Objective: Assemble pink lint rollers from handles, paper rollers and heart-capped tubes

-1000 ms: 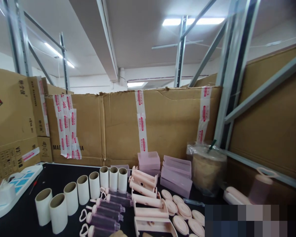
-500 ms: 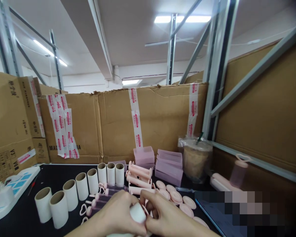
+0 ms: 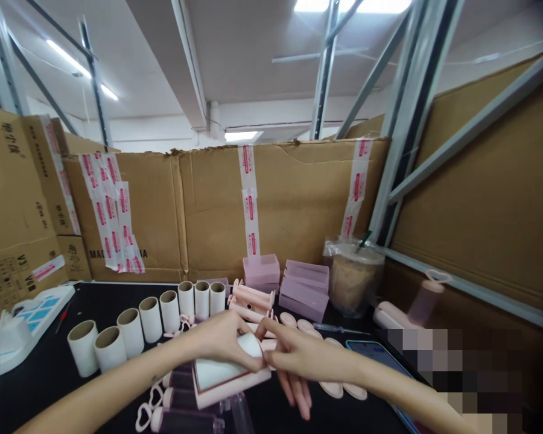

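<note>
My left hand [image 3: 224,339] closes round a white roll [image 3: 251,347], thumb along its near side. The roll sits in a pale pink holder [image 3: 235,389], with a flat white sheet in front. At the roll's right end, my right hand [image 3: 294,352] pinches the holder's edge with thumb and forefinger; its other fingers stretch downward. What lies between those fingertips is mostly hidden. Below the hands lie translucent purple cylinders [image 3: 187,421] with pink heart-shaped loops [image 3: 143,416]. Just behind are pink roller frames [image 3: 252,296], and several pink discs [image 3: 332,390] lie to the right.
Several white cardboard-cored tubes [image 3: 130,333] stand in a line at left. Purple translucent boxes [image 3: 304,289] and a bagged drink cup [image 3: 355,280] stand behind. A phone [image 3: 371,349] and screwdriver [image 3: 339,329] lie at right, a power strip [image 3: 38,325] far left. Cardboard walls [image 3: 298,199] enclose the table.
Both hands and the holder have moved up and away from me, bringing the holder's white sheet into view. My right hand's lower fingers have straightened downward. The camera view has shifted.
</note>
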`<state>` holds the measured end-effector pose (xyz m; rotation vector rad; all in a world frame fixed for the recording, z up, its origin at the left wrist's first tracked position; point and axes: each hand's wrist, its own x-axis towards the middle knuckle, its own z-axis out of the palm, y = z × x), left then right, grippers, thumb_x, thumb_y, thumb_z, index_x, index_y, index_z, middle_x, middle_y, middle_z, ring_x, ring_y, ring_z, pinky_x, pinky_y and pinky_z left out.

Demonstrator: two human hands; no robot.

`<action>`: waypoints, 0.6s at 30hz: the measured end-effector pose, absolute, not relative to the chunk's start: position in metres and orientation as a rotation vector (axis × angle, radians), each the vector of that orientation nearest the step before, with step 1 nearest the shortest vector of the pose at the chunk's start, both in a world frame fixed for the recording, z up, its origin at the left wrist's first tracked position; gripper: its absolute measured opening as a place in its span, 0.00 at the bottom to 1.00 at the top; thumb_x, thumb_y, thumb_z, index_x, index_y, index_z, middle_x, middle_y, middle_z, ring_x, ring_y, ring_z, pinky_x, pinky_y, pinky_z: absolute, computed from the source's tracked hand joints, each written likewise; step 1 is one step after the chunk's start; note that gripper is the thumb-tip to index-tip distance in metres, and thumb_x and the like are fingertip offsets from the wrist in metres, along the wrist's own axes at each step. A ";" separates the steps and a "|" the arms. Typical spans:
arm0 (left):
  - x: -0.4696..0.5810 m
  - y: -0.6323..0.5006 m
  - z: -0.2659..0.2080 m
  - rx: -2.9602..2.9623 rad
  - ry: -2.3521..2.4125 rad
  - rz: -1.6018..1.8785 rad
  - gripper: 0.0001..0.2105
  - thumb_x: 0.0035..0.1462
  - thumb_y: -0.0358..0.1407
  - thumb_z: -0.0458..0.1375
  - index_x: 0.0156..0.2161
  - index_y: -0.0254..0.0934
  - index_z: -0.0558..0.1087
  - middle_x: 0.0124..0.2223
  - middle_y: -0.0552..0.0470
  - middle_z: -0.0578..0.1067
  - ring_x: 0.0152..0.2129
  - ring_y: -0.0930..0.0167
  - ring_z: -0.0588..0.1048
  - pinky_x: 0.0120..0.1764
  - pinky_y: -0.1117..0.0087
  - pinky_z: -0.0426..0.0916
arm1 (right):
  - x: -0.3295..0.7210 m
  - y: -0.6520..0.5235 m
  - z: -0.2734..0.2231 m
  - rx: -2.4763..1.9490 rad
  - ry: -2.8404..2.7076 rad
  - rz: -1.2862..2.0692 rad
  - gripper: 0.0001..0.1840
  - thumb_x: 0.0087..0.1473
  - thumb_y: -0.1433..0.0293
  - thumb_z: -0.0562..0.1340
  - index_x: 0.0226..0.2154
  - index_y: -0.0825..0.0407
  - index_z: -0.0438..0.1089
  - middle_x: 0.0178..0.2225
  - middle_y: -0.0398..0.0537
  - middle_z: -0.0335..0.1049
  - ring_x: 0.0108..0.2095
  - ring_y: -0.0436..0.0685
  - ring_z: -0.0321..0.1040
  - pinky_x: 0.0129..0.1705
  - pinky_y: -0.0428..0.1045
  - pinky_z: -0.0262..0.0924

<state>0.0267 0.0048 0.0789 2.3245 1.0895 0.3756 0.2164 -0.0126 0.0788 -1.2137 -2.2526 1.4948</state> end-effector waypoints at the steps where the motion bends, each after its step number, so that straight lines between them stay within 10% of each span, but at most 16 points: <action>1: 0.023 0.004 0.083 2.329 1.067 0.367 0.12 0.39 0.42 0.62 0.26 0.33 0.75 0.19 0.61 0.57 0.18 0.78 0.53 0.20 0.76 0.47 | 0.220 -0.014 0.084 -1.196 -2.255 1.526 0.11 0.55 0.71 0.49 0.43 0.52 0.54 0.15 0.36 0.68 0.13 0.49 0.67 0.15 0.39 0.56; 11: 0.007 0.010 0.083 2.230 1.022 0.673 0.21 0.45 0.45 0.61 0.44 0.34 0.71 0.38 0.51 0.75 0.33 0.68 0.71 0.37 0.71 0.64 | 0.214 -0.023 0.077 -0.958 -2.101 0.889 0.21 0.58 0.61 0.54 0.53 0.47 0.57 0.52 0.51 0.62 0.47 0.54 0.66 0.46 0.50 0.64; 18: 0.013 -0.021 0.082 2.528 1.095 1.114 0.20 0.51 0.39 0.56 0.50 0.39 0.66 0.48 0.48 0.72 0.44 0.66 0.70 0.47 0.64 0.64 | 0.205 -0.021 0.072 -0.832 -2.018 0.683 0.22 0.55 0.64 0.59 0.51 0.50 0.59 0.49 0.52 0.66 0.47 0.57 0.66 0.49 0.54 0.62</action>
